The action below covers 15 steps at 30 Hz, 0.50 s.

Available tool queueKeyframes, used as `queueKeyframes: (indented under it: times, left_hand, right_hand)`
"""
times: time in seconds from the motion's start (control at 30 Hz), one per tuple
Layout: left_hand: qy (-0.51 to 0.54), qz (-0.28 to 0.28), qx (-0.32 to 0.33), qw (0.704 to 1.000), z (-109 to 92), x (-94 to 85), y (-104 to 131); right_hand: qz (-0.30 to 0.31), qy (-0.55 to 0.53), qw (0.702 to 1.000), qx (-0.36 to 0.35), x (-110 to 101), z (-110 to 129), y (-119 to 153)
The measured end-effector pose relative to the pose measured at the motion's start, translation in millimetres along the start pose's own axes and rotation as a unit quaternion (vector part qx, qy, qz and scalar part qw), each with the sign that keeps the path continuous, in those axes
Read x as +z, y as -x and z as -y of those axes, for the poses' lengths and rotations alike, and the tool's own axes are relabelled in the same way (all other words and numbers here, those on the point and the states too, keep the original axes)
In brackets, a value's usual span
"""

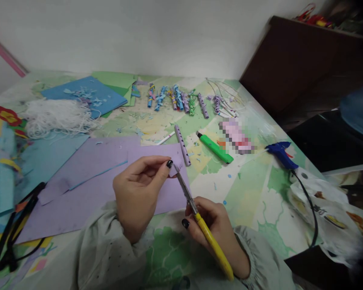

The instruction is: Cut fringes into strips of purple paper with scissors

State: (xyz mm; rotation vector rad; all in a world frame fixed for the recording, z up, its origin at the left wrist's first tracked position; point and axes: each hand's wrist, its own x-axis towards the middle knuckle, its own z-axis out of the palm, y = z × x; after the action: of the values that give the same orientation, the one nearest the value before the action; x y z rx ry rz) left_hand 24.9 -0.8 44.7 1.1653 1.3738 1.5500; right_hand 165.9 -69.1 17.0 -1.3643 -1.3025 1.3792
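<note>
My left hand (140,187) pinches a small piece of purple paper (174,170) between thumb and fingertips. Yellow-handled scissors (210,237) are in my right hand (216,221), their blades pointing up and left to that piece. The blade tips meet the paper's edge; whether they are cutting through it I cannot tell. Beneath both lie large purple foam-like sheets (87,161). Just beyond the blades rests a rolled purple tube with dark holes (182,145). A green box cutter (214,148) lies to its right, and a thin white stick (165,138) to its left.
Several decorated paper rolls (177,98) line the back of the table. White string (59,117) is heaped at left near a blue sheet (109,94). A blue glue gun (282,154) and a plastic bag (323,205) are at right; paper scraps are scattered about.
</note>
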Motion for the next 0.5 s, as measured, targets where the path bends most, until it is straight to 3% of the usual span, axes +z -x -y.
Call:
queueKeyframes:
  times: [0.27,0.5]
  left_hand:
    - [0.061,0.044,-0.031,0.997,-2.8,0.6,1.5]
    - [0.05,0.032,-0.023,0.998,0.0,-2.6,0.0]
  right_hand:
    - [-0.007,-0.016,1.0,0.005,-0.8,1.3,0.4]
    - [0.027,-0.044,0.999,0.008,-4.1,2.1,2.9]
